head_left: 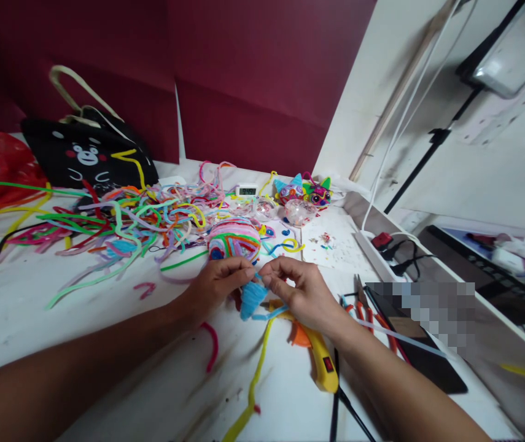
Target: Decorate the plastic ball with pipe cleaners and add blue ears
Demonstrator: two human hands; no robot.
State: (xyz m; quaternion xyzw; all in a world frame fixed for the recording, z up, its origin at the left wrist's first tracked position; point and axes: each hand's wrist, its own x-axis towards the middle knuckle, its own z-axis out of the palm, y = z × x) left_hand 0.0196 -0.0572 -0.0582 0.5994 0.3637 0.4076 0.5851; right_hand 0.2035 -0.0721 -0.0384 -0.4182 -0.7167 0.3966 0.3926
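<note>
A small blue cone-shaped piece of wound pipe cleaner (pixel 252 298) hangs between my two hands, with a loose blue end trailing to the right. My left hand (pixel 228 279) pinches its upper left side with thumb and forefinger. On the upper right, my right hand (pixel 296 288) pinches the same piece, fingers closed. Just behind my hands sits a striped, multicoloured ball (pixel 234 236) wrapped in pipe cleaners. Under my right hand lies a yellow glue gun (pixel 322 362) with an orange trigger. A yellow pipe cleaner (pixel 255 380) runs toward the front edge.
Tangled pipe cleaners (pixel 151 218) cover the back left, near a black bag (pixel 87 153). Two finished colourful figures (pixel 303 191) and a small clock (pixel 246 190) stand behind. Scissors (pixel 362 301), pliers and a black tablet (pixel 441 368) lie right, beside a power strip (pixel 377 255).
</note>
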